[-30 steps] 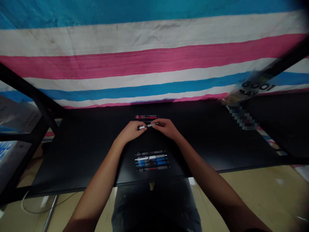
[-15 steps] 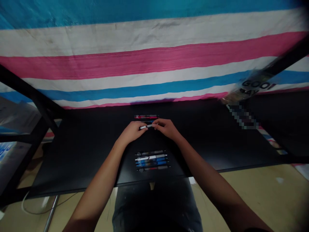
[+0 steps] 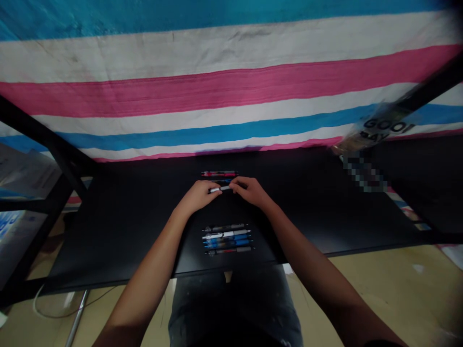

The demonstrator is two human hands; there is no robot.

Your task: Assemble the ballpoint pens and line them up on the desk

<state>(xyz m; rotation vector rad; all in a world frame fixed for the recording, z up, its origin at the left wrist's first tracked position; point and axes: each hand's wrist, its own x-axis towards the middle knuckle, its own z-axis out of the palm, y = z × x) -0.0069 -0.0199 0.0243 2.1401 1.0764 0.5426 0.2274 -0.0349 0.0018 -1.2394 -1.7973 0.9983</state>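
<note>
Between my two hands lies a white pen [image 3: 224,188], level and crosswise. My left hand [image 3: 200,195] is closed on its left end, thumb along the near side. At the other end, my right hand [image 3: 250,189] pinches it between thumb and fingers. Just beyond, red pens [image 3: 220,174] lie side by side, and a blue pen [image 3: 224,181] is partly hidden by my hands. Nearer to me is a row of several pens: a dark one [image 3: 226,227], a white one [image 3: 224,235], blue ones [image 3: 227,242] and a grey-and-red one [image 3: 230,250].
The pens rest on a black table [image 3: 126,231]. A striped sheet [image 3: 217,91] hangs behind it. At the right are a clear printed bag [image 3: 379,127] and a blurred-out item [image 3: 365,174]. Boxes [image 3: 25,171] stand left, beside a black frame [image 3: 67,168].
My right hand has shifted very slightly at the pen's right end. My left hand and the pens on the table stay where they were.
</note>
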